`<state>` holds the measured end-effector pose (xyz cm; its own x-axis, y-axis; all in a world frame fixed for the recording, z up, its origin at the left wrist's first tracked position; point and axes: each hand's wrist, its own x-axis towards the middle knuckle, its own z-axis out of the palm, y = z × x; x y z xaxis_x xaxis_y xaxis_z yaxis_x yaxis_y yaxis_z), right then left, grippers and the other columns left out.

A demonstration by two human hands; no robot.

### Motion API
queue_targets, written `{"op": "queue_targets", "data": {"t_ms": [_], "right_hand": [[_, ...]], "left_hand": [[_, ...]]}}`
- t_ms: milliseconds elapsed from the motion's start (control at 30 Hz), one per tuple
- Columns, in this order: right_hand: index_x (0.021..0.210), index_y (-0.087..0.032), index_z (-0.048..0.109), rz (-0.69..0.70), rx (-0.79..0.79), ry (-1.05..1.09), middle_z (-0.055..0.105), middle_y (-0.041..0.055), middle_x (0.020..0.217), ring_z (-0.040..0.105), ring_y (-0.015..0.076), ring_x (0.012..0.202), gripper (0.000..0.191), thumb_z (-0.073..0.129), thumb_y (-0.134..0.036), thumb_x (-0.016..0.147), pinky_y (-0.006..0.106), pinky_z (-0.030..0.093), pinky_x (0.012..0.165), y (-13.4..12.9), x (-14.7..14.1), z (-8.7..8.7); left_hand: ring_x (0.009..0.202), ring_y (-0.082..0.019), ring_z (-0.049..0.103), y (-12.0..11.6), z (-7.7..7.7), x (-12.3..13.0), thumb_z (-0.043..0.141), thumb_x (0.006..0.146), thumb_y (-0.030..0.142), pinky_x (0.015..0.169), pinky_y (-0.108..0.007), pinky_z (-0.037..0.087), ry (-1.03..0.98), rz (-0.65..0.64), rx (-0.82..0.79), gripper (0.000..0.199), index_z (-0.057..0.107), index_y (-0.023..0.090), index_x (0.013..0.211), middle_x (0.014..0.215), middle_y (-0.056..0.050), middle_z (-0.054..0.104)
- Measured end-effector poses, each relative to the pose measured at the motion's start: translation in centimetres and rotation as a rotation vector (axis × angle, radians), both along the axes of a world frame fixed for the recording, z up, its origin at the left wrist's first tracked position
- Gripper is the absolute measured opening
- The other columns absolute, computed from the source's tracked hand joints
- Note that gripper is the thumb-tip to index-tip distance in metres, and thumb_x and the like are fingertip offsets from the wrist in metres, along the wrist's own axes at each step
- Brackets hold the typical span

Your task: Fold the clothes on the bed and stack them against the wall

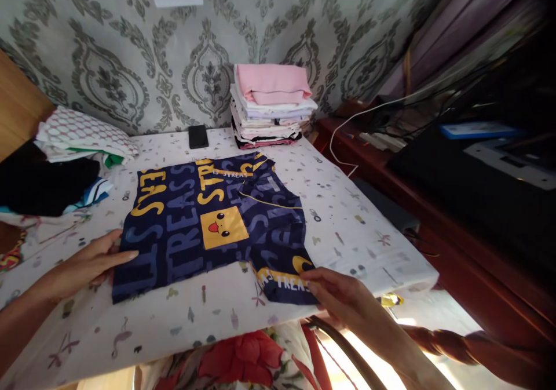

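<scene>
Left fingers (125,257): pinching the hem of a navy, yellow-lettered cotton T-shirt (182,228); right fingers (310,275): pinching its sleeve, apparently to keep it flat. Shirt: spread across the white, patterned, cloth-covered tabletop (347,228), before neatly stacked folded clothes (273,106).

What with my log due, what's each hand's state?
Left hand: closed, pinching the shirt by its hem.
Right hand: closed, pinching one sleeve.
</scene>
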<state>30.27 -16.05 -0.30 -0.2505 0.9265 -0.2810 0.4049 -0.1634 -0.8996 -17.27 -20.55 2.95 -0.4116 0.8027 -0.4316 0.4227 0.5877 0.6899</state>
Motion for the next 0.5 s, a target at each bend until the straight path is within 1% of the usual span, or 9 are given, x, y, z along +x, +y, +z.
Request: {"op": "queue_targets", "data": {"t_ms": [67, 133, 167, 233, 300, 333, 400, 433, 500], "right_hand": [[0.098, -0.025, 0.077, 0.052, 0.163, -0.166, 0.048, -0.0039, 0.047, 0.043, 0.0122, 0.043, 0.036, 0.063, -0.056, 0.084, 0.025, 0.031, 0.042, 0.8, 0.1, 1.1], [0.102, -0.025, 0.076, 0.097, 0.311, -0.274, 0.046, -0.0046, 0.046, 0.042, 0.0120, 0.042, 0.034, 0.057, -0.052, 0.090, 0.026, 0.032, 0.043, 2.3, -0.7, 2.4], [0.103, -0.025, 0.075, 0.134, 0.377, -0.296, 0.050, -0.0039, 0.049, 0.045, 0.0124, 0.044, 0.033, 0.055, -0.048, 0.092, 0.026, 0.036, 0.045, 3.3, -1.5, 3.0], [0.107, -0.023, 0.073, 0.240, 0.509, -0.303, 0.063, -0.0004, 0.063, 0.057, 0.0142, 0.055, 0.029, 0.052, -0.038, 0.095, 0.027, 0.046, 0.055, 5.6, -4.1, 3.6], [0.110, -0.021, 0.071, 0.352, 0.652, -0.306, 0.071, 0.0045, 0.088, 0.066, 0.0172, 0.078, 0.025, 0.052, -0.027, 0.094, 0.030, 0.053, 0.072, 8.2, -7.4, 3.4], [0.111, -0.020, 0.070, 0.414, 0.716, -0.318, 0.071, 0.0066, 0.100, 0.067, 0.0186, 0.091, 0.024, 0.054, -0.023, 0.093, 0.032, 0.054, 0.082, 9.7, -9.2, 3.0], [0.116, -0.019, 0.068, 0.504, 0.821, -0.391, 0.067, 0.0100, 0.119, 0.062, 0.0218, 0.111, 0.027, 0.057, -0.018, 0.091, 0.037, 0.050, 0.098, 12.6, -12.4, 2.0], [0.118, -0.018, 0.067, 0.524, 0.860, -0.448, 0.065, 0.0116, 0.126, 0.059, 0.0237, 0.118, 0.029, 0.058, -0.017, 0.090, 0.039, 0.048, 0.102, 14.0, -13.8, 1.4], [0.123, -0.016, 0.064, 0.543, 0.901, -0.567, 0.060, 0.0138, 0.135, 0.054, 0.0267, 0.126, 0.033, 0.060, -0.017, 0.090, 0.042, 0.043, 0.107, 16.7, -15.8, 0.6]], "left_hand": [[0.053, -0.023, 0.063, 0.7, -0.2, -0.9, 0.070, 0.059, 0.065, 0.048, -0.028, 0.045, 0.358, -0.092, 0.079, 0.051, 0.054, 0.034, 0.097, 0.061, 0.008, 0.061], [0.074, -0.028, 0.070, 2.1, -0.2, -0.7, 0.057, 0.069, 0.070, 0.063, -0.034, 0.053, 0.678, -0.182, 0.211, 0.054, 0.051, 0.032, 0.108, 0.080, 0.002, 0.069], [0.087, -0.030, 0.071, 3.1, -0.3, -0.1, 0.050, 0.075, 0.069, 0.072, -0.036, 0.055, 0.762, -0.233, 0.281, 0.056, 0.050, 0.030, 0.115, 0.094, -0.003, 0.071], [0.110, -0.029, 0.067, 5.6, -0.5, 1.9, 0.038, 0.086, 0.062, 0.092, -0.040, 0.053, 0.788, -0.384, 0.400, 0.057, 0.047, 0.023, 0.127, 0.120, -0.011, 0.068], [0.129, -0.028, 0.057, 8.4, -1.4, 4.4, 0.033, 0.094, 0.056, 0.108, -0.042, 0.044, 0.784, -0.532, 0.504, 0.058, 0.043, 0.018, 0.136, 0.141, -0.015, 0.057], [0.137, -0.028, 0.050, 9.9, -2.0, 5.5, 0.032, 0.095, 0.055, 0.113, -0.043, 0.040, 0.803, -0.573, 0.547, 0.060, 0.041, 0.016, 0.140, 0.148, -0.017, 0.051], [0.147, -0.028, 0.037, 12.3, -3.7, 7.0, 0.030, 0.098, 0.054, 0.119, -0.045, 0.032, 0.842, -0.607, 0.569, 0.064, 0.036, 0.013, 0.146, 0.157, -0.018, 0.040], [0.149, -0.028, 0.033, 13.3, -4.5, 7.4, 0.030, 0.098, 0.055, 0.120, -0.046, 0.030, 0.855, -0.615, 0.546, 0.066, 0.034, 0.012, 0.149, 0.159, -0.019, 0.036], [0.150, -0.028, 0.030, 14.5, -6.0, 7.5, 0.029, 0.098, 0.057, 0.120, -0.049, 0.027, 0.868, -0.638, 0.468, 0.068, 0.034, 0.013, 0.151, 0.160, -0.017, 0.036]]}}
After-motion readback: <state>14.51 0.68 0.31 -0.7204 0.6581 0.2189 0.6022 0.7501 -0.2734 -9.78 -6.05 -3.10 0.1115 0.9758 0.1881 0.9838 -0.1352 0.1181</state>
